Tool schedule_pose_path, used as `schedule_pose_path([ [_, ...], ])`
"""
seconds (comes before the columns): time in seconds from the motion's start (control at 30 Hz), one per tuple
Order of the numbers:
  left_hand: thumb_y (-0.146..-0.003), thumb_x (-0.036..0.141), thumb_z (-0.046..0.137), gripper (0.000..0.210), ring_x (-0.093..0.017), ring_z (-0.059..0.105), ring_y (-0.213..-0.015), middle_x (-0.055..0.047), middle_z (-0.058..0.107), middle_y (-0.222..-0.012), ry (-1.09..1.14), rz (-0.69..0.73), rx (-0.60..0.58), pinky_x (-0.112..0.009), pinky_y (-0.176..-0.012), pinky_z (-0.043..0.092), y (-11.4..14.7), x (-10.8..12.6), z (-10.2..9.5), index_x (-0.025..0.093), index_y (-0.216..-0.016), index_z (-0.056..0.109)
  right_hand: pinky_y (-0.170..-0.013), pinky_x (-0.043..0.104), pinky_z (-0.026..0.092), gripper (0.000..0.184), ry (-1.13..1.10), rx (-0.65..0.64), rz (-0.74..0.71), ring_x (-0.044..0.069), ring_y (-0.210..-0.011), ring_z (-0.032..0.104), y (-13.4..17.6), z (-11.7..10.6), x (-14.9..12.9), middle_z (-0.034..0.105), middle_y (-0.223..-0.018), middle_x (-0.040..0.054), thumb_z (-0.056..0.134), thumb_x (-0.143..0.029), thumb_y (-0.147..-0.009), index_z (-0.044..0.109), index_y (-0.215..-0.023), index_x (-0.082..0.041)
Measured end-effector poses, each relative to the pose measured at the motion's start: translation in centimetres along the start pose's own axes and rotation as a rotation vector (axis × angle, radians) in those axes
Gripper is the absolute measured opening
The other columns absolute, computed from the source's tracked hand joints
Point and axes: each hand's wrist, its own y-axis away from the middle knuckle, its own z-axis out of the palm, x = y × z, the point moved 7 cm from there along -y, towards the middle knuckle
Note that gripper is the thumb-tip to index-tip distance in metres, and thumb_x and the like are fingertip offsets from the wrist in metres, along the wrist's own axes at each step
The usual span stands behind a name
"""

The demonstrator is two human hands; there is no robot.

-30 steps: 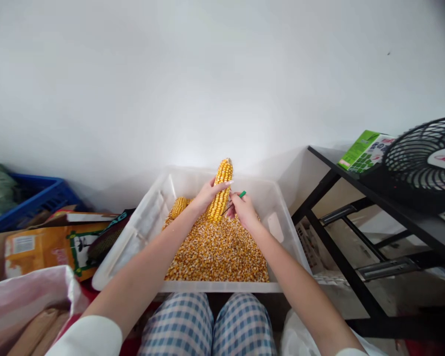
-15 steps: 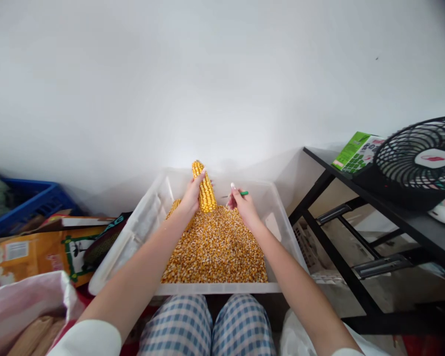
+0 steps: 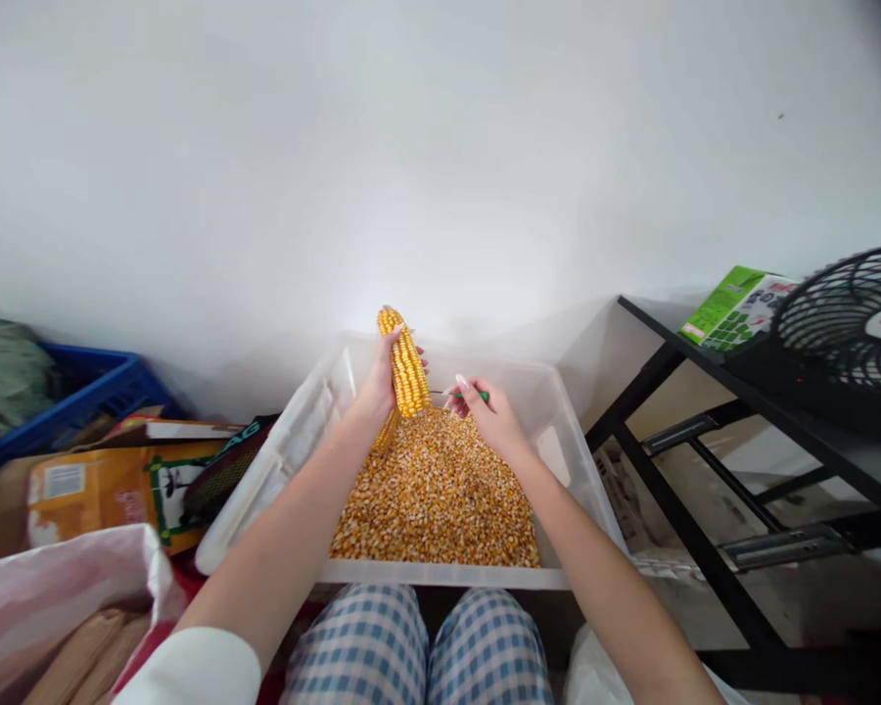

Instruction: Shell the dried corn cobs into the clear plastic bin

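Observation:
My left hand [image 3: 384, 377] is wrapped round an ear of corn [image 3: 409, 377], held tilted above a translucent plastic bin [image 3: 564, 431]. Yellow kernels cover the ear's visible side. In my right hand [image 3: 488, 406] is a slim screwdriver [image 3: 477, 396] with a green handle and a thin metal shaft. Its tip points left and meets the lower right edge of the ear; whether it touches cannot be made out. Loose corn kernels [image 3: 440, 490] fill much of the bin. Another ear [image 3: 386, 433] lies on them below my left hand, partly hidden by it.
A black shelf frame [image 3: 668, 470] on the right bears a fan [image 3: 852, 333] and a green-and-white carton [image 3: 734, 308]. To the left are a blue crate [image 3: 110, 387], an orange package [image 3: 95, 494] and a white-and-pink sack [image 3: 110, 553]. A white wall [image 3: 440, 176] rises behind the bin.
My right hand has brought the screwdriver closer to the ear, its tip now at the ear's edge. The ear has risen slightly. The whole view has shifted a little to the left.

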Motion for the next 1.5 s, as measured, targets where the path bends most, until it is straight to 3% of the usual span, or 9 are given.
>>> schedule_pose_path([
  [0.2,-0.062,0.051,0.058,0.044,-0.013,0.058,-0.05,-0.001,0.059,-0.06,-0.091,0.007,-0.001,-0.024,-0.047,0.045,-0.3,0.3,-0.3,0.017,-0.089,0.054,-0.056,0.02,0.043,0.034,0.012,-0.024,-0.024,0.008,-0.058,0.052,0.4,0.6,-0.5,0.059,-0.066,0.0006,0.044,-0.047,-0.079,0.059,-0.077,-0.016],
  [0.53,-0.062,0.047,0.06,0.045,-0.013,0.058,-0.05,-0.002,0.06,-0.062,-0.157,0.094,-0.037,-0.024,-0.049,0.045,-0.4,0.4,0.0,0.016,-0.092,0.05,-0.06,0.021,0.044,0.035,0.061,-0.077,-0.023,0.009,-0.061,0.054,0.6,1.2,-0.2,0.06,-0.069,0.0006,0.042,-0.046,-0.081,0.061,-0.08,-0.016],
  [0.83,-0.064,0.046,0.06,0.043,-0.012,0.056,-0.047,0.0,0.059,-0.063,-0.283,0.154,-0.074,-0.023,-0.045,0.044,0.4,0.6,0.6,0.017,-0.093,0.048,-0.075,0.028,0.049,0.034,-0.039,-0.155,0.027,0.013,-0.073,0.061,0.9,2.4,1.4,0.065,-0.078,0.0046,0.044,-0.044,-0.081,0.061,-0.082,-0.015],
  [0.97,-0.064,0.045,0.061,0.043,-0.011,0.055,-0.045,0.0,0.058,-0.062,-0.303,0.157,-0.095,-0.023,-0.045,0.045,0.7,0.2,1.2,0.016,-0.093,0.048,-0.069,0.028,0.05,0.034,-0.094,-0.119,0.054,0.012,-0.065,0.06,0.7,2.4,2.2,0.064,-0.072,0.0034,0.044,-0.046,-0.08,0.059,-0.077,-0.016],
  [1.17,-0.065,0.045,0.061,0.045,-0.011,0.054,-0.047,0.0,0.056,-0.062,-0.37,0.246,-0.121,-0.022,-0.045,0.044,1.5,0.5,2.2,0.016,-0.096,0.047,-0.052,0.023,0.048,0.033,-0.139,0.062,0.098,0.01,-0.047,0.056,0.7,1.4,2.9,0.06,-0.057,-0.0005,0.043,-0.049,-0.08,0.049,-0.073,-0.017],
  [1.5,-0.063,0.038,0.064,0.044,-0.012,0.054,-0.059,-0.001,0.057,-0.072,-0.63,0.393,-0.26,-0.022,-0.054,0.044,3.0,-0.4,4.5,0.015,-0.098,0.052,-0.038,0.02,0.04,0.038,-0.051,0.091,0.183,0.009,-0.038,0.049,0.5,0.9,4.8,0.052,-0.048,-0.0036,0.041,-0.054,-0.078,0.047,-0.067,-0.019],
])
